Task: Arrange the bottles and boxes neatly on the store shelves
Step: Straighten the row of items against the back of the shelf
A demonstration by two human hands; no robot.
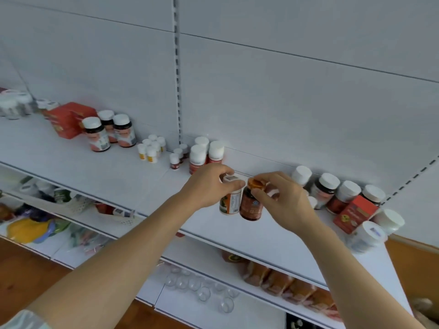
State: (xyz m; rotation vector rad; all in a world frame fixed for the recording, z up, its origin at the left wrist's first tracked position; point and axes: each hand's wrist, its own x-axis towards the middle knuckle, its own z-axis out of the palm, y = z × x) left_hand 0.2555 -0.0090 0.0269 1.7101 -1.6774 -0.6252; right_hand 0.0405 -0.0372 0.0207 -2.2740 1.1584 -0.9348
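The white-capped bottle (230, 198) is gripped by its cap in the left hand (209, 185); touching its right side, the amber bottle (252, 202) is pinched at its gold lid by the right hand (282, 198). Both should be set upright, labels forward, left of the amber bottle, toward the red-labelled bottles (206, 156).

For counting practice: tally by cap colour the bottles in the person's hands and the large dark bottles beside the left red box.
White caps: 4, the left hand's white bottle and three dark bottles
Orange caps: 1, the right hand's amber bottle
Total: 5
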